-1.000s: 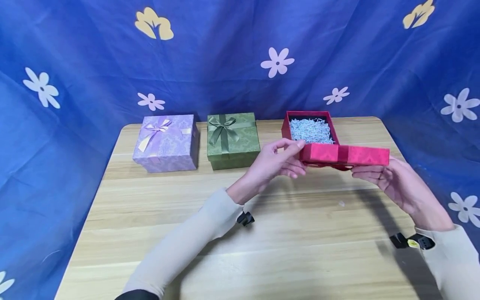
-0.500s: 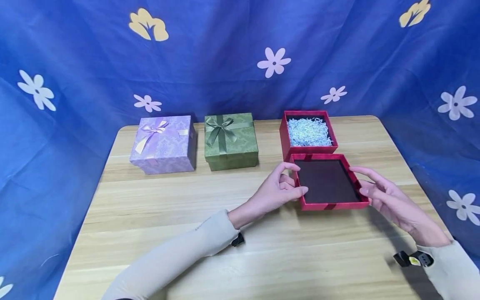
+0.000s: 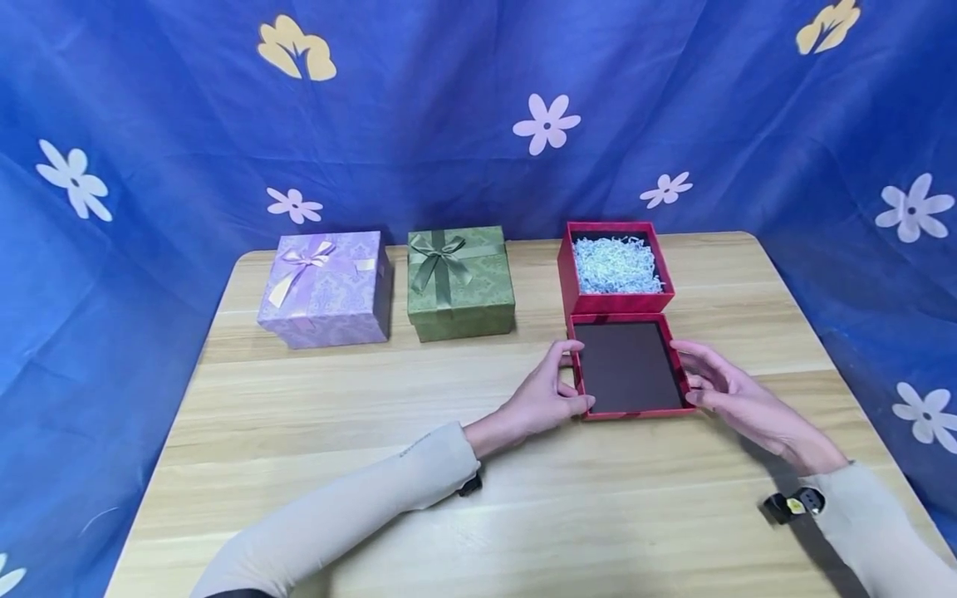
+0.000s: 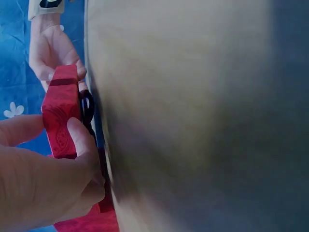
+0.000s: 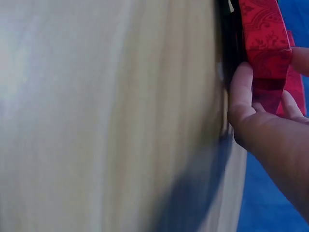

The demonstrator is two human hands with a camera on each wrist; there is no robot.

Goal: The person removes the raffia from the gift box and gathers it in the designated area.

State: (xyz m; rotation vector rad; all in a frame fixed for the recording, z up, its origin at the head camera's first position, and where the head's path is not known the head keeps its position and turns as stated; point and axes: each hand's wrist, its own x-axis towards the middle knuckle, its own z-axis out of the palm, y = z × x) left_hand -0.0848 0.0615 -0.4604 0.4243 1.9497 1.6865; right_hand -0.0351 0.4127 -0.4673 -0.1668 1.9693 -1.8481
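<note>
A red gift box lid (image 3: 631, 365) lies upside down with its black inside facing up, low over the table in front of its base. My left hand (image 3: 540, 397) grips its left side, thumb at the near corner. On the opposite side my right hand (image 3: 736, 397) holds the wall between thumb and fingers. In the left wrist view a dark ribbon loop (image 4: 88, 107) shows under the lid, at the table side. Right behind the lid stands the open red box base (image 3: 566, 270), filled with pale blue shredded paper (image 3: 616, 266).
A green gift box (image 3: 461, 282) with a bow stands closed at the back middle of the wooden table (image 3: 359, 399). Left of it is a closed lilac gift box (image 3: 329, 286) with a satin bow. A blue flowered curtain (image 3: 449, 108) hangs behind and at both sides.
Both hands turned the lid from edge-on to inside-up, then brought it left and lower, squared in front of the base. The other two boxes stay put.
</note>
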